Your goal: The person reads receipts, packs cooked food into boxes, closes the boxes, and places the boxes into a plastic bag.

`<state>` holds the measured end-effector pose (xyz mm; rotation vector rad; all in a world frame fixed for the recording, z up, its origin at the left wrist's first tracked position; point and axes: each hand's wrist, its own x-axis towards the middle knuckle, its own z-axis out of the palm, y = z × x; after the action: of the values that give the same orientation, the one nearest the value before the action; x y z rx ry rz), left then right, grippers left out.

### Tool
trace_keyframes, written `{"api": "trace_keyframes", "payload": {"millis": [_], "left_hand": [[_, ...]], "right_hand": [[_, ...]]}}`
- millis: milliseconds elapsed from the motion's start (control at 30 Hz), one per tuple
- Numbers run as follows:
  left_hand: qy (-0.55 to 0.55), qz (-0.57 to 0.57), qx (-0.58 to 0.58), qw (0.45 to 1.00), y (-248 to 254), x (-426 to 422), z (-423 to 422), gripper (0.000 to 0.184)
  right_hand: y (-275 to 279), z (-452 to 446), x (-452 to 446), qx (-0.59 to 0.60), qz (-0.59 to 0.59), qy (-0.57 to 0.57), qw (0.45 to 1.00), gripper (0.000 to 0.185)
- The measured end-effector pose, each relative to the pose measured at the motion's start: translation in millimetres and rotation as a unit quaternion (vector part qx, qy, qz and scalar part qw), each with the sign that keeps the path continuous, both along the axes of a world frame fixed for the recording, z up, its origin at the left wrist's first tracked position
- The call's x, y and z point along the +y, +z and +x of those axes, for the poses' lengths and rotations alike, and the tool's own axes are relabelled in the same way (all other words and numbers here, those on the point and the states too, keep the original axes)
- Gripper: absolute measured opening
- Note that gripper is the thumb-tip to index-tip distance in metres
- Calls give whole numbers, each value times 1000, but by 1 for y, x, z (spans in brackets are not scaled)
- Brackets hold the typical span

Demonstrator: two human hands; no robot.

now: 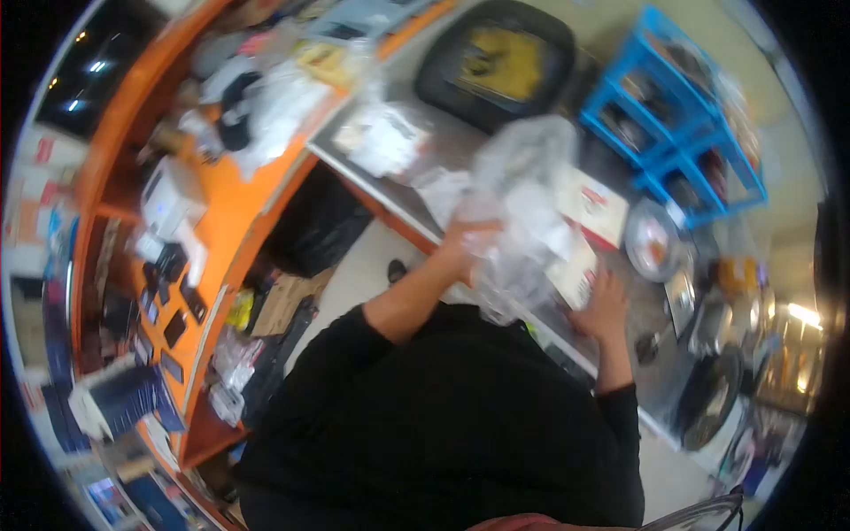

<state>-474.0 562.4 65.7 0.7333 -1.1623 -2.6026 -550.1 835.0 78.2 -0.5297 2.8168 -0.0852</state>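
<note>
Clear plastic bag (pixel 513 279) hangs in the closed grip of the left hand (pixel 469 243) above the metal counter (pixel 651 376). The right hand (pixel 606 305), fingers slightly spread, is at the near white-and-red carton (pixel 575 273), close to a round plastic-covered bowl (pixel 653 241).

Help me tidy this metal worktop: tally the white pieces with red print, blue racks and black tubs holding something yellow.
White pieces with red print: 2
Blue rack, as one unit: 1
Black tub: 1
Total: 4
</note>
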Motion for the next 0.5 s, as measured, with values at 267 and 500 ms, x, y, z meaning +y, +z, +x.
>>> {"api": "trace_keyframes", "payload": {"millis": [267,500], "left_hand": [[2,25,-13,1000,-6,0,7,37],[14,-1,10,1000,-7,12,-1,41]], "right_hand": [[-33,-5,-4,133,-142,51,979,106],[-30,4,0,180,-166,46,968,103]]}}
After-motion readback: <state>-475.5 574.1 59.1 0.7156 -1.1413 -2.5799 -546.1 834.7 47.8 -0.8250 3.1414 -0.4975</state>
